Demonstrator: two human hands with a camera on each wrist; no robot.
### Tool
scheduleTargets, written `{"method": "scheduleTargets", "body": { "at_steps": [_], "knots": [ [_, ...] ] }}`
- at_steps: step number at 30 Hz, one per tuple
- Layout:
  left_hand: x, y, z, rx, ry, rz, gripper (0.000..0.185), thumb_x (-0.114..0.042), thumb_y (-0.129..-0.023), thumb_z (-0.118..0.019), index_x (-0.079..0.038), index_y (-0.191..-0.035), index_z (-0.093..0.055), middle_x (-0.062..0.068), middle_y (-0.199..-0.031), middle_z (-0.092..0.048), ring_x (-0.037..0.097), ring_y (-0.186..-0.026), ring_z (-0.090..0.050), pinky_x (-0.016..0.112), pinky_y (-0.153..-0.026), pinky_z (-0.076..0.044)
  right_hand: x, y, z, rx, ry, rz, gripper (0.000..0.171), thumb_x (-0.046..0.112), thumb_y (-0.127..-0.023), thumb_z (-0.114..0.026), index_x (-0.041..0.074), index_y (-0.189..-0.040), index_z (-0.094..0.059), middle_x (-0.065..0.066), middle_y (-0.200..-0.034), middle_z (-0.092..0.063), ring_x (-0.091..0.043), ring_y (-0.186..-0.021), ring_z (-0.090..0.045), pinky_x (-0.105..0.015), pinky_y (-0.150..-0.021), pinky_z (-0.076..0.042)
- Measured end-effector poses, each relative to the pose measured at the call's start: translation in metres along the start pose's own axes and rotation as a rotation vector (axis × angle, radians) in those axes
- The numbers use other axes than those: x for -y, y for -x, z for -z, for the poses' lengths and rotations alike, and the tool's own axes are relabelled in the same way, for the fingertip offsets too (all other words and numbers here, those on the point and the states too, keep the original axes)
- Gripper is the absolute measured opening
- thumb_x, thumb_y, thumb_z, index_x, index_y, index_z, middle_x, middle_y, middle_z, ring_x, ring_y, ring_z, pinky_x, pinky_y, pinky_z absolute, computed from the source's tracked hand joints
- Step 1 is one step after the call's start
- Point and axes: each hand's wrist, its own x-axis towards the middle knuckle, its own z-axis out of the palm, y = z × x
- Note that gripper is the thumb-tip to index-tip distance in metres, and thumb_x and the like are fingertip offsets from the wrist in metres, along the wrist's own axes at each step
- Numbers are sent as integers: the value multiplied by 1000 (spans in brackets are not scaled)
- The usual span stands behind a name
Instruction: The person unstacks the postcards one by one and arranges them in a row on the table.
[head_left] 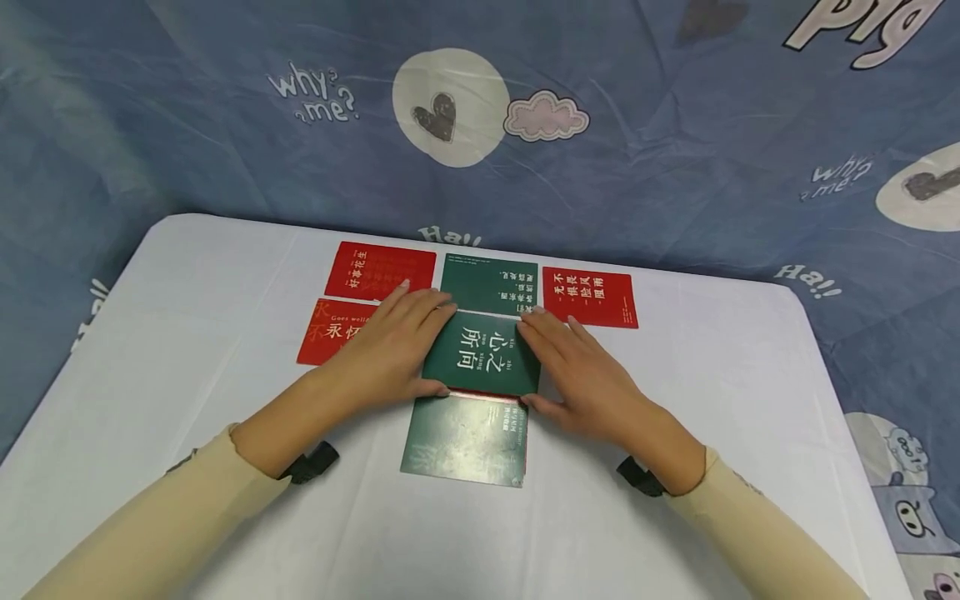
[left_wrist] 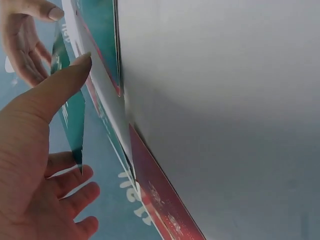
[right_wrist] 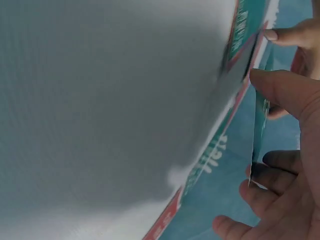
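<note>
In the head view a green card (head_left: 483,354) with large white Chinese characters spans the space between both hands. My left hand (head_left: 386,346) holds its left edge, thumb at the near corner and fingers at the far one. At the opposite edge, my right hand (head_left: 588,375) grips it the same way. Both wrist views show this card raised off the table, edge-on, between thumb and fingers. Another green card (head_left: 465,442) lies just nearer, partly overlapped in the head view. A red strip shows along the held card's near edge.
Beyond the held card lies a green card (head_left: 487,279) with white writing. Left of it are a red card (head_left: 386,271) and a second red card (head_left: 318,333), partly behind my left hand. A further red card (head_left: 588,298) lies at right on the white table (head_left: 712,358).
</note>
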Motion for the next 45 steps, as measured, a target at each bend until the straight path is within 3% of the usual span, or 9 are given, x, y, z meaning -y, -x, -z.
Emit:
{"method": "scheduleTargets", "body": {
  "at_steps": [13,32,45],
  "knots": [
    [7,-15,-2,72,2,37,110,-51,-75,-92,1,-157,-41,21,-166,-32,41,-156,-20,55,-128,-7,-13,-12,-9,43,-16,-26,97,38,-87,-85,1,-161,-35,-15,-167,-33,-32,-157,-25,-56,-124,-25],
    [16,-13,-9,106,42,34,108,-56,-72,-92,-2,-155,-48,21,-168,-29,40,-158,-12,55,-128,-2,-19,-18,-9,152,-119,-38,92,36,-89,-84,4,-161,-37,-13,-168,-32,-29,-159,-17,-54,-128,-13],
    [19,-9,-14,123,67,58,110,-59,-73,-90,-5,-158,-45,19,-170,-25,40,-158,-11,54,-128,1,-25,-20,-10,177,-158,-44,93,40,-87,-85,7,-161,-39,-9,-168,-34,-27,-159,-16,-51,-128,-12]
  ]
}}
